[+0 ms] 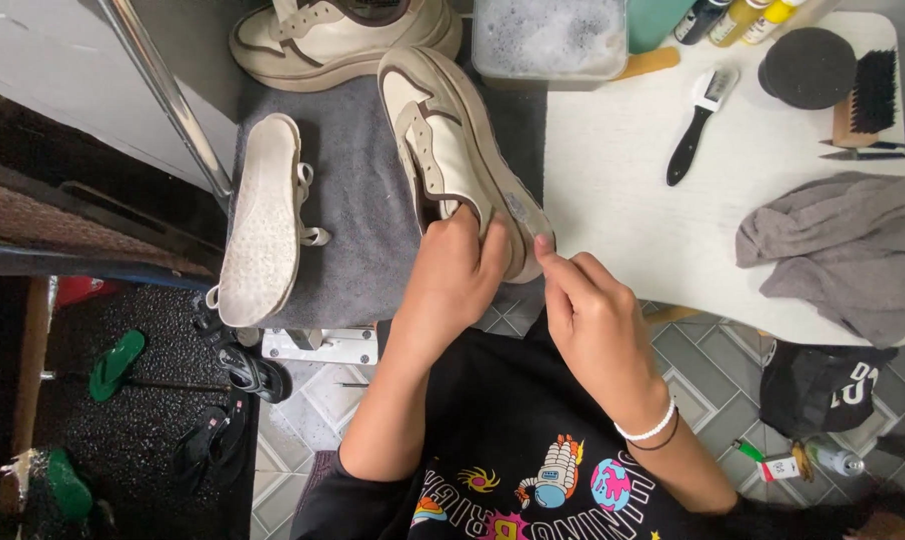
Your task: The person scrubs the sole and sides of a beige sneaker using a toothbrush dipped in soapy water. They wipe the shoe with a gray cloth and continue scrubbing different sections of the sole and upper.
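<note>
A cream sneaker with brown trim (pixel 453 150) lies on its side on a dark grey mat (pixel 358 230), its heel end toward the person and its toe pointing to about eleven o'clock. The left hand (pixel 453 280) wraps around the heel, fingers curled and gripping the collar of the shoe. The right hand (pixel 593 320) sits just at four o'clock of the heel, its fingers drawn close together with the fingertips (pixel 545 245) touching the sole edge near a small grey sticker (pixel 518 207); whether they pinch anything cannot be told. A white band and a dark band ring the right wrist. At nine o'clock of the sneaker, a pale insole (pixel 263 215) rests on the mat with a white lace (pixel 308 205) looped beside it. At twelve o'clock stands the second sneaker (pixel 333 40), and just right of it a clear tub of soapy foam (pixel 548 35). At three o'clock, on the white table (pixel 633 200), lie a small black-handled brush (pixel 701 120), a round black sponge (pixel 808 65), a wooden brush with black bristles (pixel 868 95) and a crumpled grey cloth (pixel 843 250). At seven o'clock, on the dark floor, lie a green flip-flop (pixel 116 362) and black sandals (pixel 253 372).
</note>
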